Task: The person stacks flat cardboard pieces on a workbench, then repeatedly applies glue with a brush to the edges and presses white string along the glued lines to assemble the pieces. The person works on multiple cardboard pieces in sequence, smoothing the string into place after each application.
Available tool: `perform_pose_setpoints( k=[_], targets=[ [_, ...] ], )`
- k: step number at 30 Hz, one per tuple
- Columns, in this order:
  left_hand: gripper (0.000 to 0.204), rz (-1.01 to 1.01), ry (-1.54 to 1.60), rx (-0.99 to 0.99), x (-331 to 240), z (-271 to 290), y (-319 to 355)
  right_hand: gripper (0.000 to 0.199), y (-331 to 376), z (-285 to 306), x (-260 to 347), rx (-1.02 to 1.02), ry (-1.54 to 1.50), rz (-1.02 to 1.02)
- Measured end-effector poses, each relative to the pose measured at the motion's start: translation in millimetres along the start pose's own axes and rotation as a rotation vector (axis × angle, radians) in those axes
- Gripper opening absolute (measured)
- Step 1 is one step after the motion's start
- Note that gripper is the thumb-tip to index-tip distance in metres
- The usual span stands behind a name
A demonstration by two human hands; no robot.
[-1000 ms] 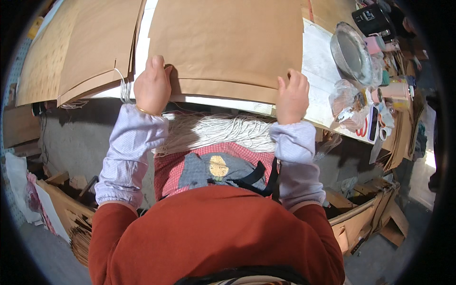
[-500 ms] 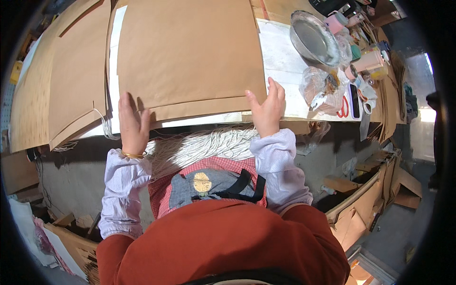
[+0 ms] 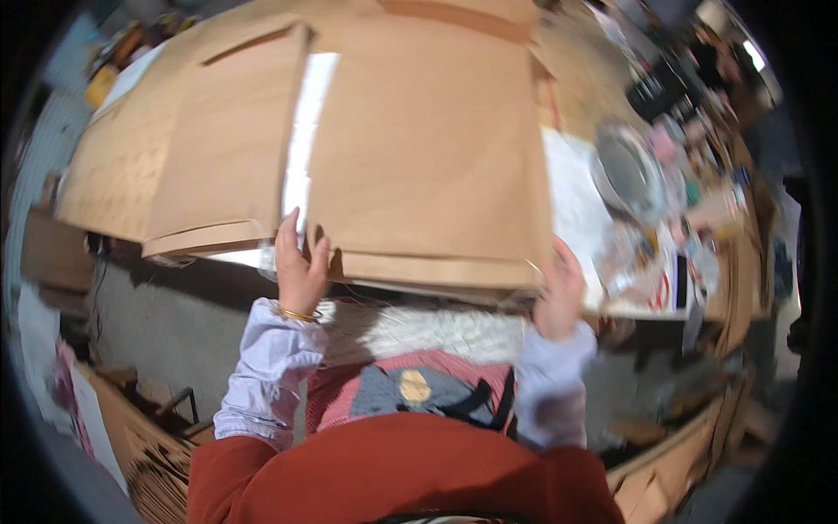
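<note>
A wide stack of flat brown paper bags (image 3: 428,157) lies before me, its folded bottom strip along the table's near edge. My left hand (image 3: 301,266) is at the stack's left near corner, thumb and fingers apart. At the right near corner, my right hand (image 3: 560,293) has its fingers stretched along the side edge; motion blurs it, and I cannot tell how firmly it touches. A bundle of white cords (image 3: 419,332) lies across my lap, below the stack. To the left sits another brown paper bag stack (image 3: 223,148), with a pale gap between the two.
On the table's right stand a metal basin (image 3: 627,170), a clear plastic bag (image 3: 621,253), red-handled scissors (image 3: 660,291), a phone (image 3: 681,281) and cups. Cardboard (image 3: 148,437) stands at the lower left, with more cardboard (image 3: 668,463) at the lower right.
The view has shifted, so the table appears lower and farther right. Both hands remain at the stack's near corners. The gap between the stacks looks wider, and the front stack sits nearer the table edge.
</note>
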State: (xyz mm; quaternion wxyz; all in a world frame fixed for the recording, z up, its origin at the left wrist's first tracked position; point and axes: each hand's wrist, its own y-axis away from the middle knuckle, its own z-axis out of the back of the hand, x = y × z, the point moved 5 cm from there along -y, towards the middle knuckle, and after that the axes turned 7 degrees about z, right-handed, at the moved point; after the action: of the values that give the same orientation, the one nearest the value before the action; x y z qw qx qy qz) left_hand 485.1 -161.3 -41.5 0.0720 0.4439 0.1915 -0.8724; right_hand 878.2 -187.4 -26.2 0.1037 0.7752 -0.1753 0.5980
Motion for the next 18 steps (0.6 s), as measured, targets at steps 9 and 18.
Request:
perform_pose_setpoints(
  k=[9,18],
  targets=[
    [0.055,-0.172,-0.08,-0.13,10,69,-1,0.04,0,-45,-38,0.395,0.845,0.219],
    [0.035,0.178,-0.39,-0.513,182,272,-133,0.035,0,-329,-103,0.829,0.643,0.21]
  ],
)
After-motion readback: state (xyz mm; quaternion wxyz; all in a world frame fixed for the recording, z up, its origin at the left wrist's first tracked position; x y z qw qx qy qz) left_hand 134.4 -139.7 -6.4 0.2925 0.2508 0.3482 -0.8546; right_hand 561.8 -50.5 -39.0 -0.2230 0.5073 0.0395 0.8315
